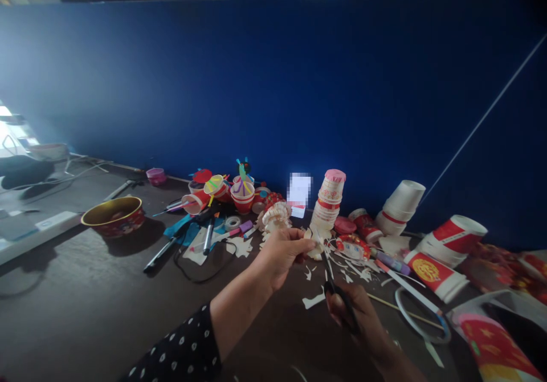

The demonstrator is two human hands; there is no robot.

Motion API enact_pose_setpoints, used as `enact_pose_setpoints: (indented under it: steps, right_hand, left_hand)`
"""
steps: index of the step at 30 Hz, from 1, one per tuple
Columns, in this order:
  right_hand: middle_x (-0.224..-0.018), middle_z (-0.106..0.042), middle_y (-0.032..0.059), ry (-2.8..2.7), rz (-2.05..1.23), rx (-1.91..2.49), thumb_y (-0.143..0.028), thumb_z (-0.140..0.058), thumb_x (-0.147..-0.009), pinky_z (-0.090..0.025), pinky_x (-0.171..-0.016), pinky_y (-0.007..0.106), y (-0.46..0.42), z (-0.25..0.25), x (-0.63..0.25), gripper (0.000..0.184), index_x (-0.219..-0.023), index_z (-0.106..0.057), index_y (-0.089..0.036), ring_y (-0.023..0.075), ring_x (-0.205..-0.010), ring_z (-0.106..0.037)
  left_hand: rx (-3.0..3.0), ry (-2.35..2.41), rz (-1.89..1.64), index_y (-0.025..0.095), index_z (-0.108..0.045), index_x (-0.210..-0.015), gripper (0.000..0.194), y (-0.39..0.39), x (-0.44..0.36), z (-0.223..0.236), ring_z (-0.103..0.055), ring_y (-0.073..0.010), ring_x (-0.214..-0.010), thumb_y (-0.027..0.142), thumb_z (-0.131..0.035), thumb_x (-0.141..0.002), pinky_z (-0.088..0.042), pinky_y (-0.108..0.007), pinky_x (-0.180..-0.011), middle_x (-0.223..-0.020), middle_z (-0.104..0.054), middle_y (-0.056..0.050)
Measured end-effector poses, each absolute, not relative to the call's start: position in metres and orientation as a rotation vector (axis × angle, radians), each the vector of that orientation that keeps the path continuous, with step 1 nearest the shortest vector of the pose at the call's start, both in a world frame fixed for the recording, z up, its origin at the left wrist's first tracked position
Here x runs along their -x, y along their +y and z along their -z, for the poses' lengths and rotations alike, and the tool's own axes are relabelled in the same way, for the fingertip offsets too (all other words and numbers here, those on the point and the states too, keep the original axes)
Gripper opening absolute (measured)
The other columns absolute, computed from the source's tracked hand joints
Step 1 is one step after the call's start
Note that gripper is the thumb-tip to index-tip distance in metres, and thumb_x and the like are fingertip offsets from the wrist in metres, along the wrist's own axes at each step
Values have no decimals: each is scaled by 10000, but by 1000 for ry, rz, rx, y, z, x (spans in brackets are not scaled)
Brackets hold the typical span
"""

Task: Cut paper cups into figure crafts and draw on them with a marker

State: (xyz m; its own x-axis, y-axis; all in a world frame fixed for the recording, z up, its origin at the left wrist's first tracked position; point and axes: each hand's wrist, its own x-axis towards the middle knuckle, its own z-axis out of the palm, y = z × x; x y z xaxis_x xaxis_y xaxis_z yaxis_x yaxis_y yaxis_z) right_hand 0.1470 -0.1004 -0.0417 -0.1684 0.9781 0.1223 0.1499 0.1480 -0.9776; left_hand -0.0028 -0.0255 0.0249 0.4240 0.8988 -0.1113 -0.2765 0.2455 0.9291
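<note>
our left hand (282, 255) pinches one cut white paper cup (315, 246) between its fingertips, above the dark table (94, 302); our right hand (356, 313) curls its fingers around one pair of black scissors (330, 282) just beside it.

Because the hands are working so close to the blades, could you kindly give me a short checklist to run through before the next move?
1. Scissors firm in the right hand: ok, the fingers close around the black handles.
2. Cut paper piece secure in the left hand: ok, pinched between the fingers.
3. Scissor blades clear of the left hand: cannot tell, they look very close in this view.
4. Paper offcuts off the dark tabletop: not ok, they lie scattered near the hands.
5. Stack of paper cups steady: ok, standing upright behind the hands.
</note>
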Motion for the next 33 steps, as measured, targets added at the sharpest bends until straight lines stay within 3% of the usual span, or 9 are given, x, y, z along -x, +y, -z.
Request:
enact_pose_setpoints:
  steps: [19, 33]
  right_hand:
    - [-434, -349, -43, -1488, -1099, 1118, -619, -465, -710, -196, -390, 210, -103, 39, -145, 486, -521, -403, -176, 62, -413, -271]
    - [-431, -355, -49, -1461, -1172, 1104, -592, -514, -688, -200, -382, 200, -101, 43, -145, 452, -535, -430, -176, 60, -402, -284]
  left_hand:
    - [-750, 612, -987, 135, -477, -540, 225, -43, -8, -22, -428, -48, -440, 168, -699, -524, -306, -194, -485, -498, -489, 33]
    - [-945, 763, -1040, 115, -579, -571, 173, -33, -4, -23, -402, -43, -449, 240, -697, -547, -288, -193, -465, -518, -517, 17]
